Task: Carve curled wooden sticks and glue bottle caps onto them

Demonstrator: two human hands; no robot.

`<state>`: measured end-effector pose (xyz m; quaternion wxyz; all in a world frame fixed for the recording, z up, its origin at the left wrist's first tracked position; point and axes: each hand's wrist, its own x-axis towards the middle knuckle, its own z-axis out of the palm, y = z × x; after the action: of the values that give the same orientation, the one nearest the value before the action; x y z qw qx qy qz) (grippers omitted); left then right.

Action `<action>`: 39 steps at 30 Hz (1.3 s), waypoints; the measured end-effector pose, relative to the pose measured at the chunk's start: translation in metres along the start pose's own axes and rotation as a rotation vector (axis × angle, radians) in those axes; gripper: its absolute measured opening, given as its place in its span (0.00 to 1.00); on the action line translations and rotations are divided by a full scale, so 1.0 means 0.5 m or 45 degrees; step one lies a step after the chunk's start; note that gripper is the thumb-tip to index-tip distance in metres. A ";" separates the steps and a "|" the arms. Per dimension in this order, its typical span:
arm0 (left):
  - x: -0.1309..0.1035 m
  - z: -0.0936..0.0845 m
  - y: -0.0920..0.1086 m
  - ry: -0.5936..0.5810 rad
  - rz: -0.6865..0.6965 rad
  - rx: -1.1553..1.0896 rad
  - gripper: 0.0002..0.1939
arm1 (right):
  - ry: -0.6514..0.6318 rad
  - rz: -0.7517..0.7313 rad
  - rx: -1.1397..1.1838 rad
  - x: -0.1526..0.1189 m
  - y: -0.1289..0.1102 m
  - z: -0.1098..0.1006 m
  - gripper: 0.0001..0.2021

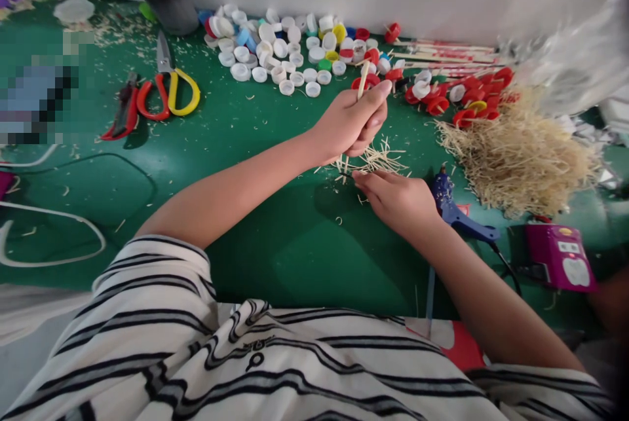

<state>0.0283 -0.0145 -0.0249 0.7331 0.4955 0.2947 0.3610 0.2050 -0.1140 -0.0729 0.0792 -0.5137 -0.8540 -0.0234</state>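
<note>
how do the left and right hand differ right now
The left hand is curled around a pale stick, while the right hand has its fingertips close together at a thin dark piece. The right hand is nearer the blue glue gun; the left hand is nearer the bottle caps. Both are bare and close to the loose pale strips.

Bare forearms (246, 188) converge over the table (280, 251), left hand (354, 116) clenched in a fist, right hand (400, 203) pinching closer to the near edge.
</note>
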 end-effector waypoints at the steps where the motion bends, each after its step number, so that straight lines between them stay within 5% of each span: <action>1: -0.001 0.000 0.001 0.003 -0.001 0.009 0.35 | -0.011 0.001 0.004 -0.002 0.000 0.000 0.19; 17: -0.001 -0.004 0.000 -0.024 0.063 -0.033 0.34 | -0.126 0.003 -0.091 -0.026 -0.004 -0.014 0.17; 21: 0.000 -0.008 -0.003 -0.058 0.074 -0.073 0.33 | -0.039 0.000 -0.008 -0.020 0.005 -0.026 0.16; 29: 0.017 -0.007 -0.022 -0.019 0.123 -0.123 0.34 | 0.425 0.185 0.262 -0.032 0.042 -0.155 0.12; 31: 0.019 -0.008 -0.024 0.043 0.178 -0.129 0.32 | 0.432 0.162 0.254 -0.050 0.039 -0.196 0.12; 35: 0.001 0.003 -0.007 -0.069 0.155 -0.051 0.29 | 0.408 0.015 0.183 -0.101 -0.012 -0.239 0.09; 39: -0.045 0.032 0.018 -0.344 -0.076 -0.004 0.32 | 0.058 -0.283 0.333 -0.165 -0.109 -0.206 0.06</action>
<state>0.0262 -0.0392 -0.0092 0.7773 0.5293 0.2074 0.2695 0.2065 -0.2240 0.0176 0.1618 -0.4007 -0.8992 0.0677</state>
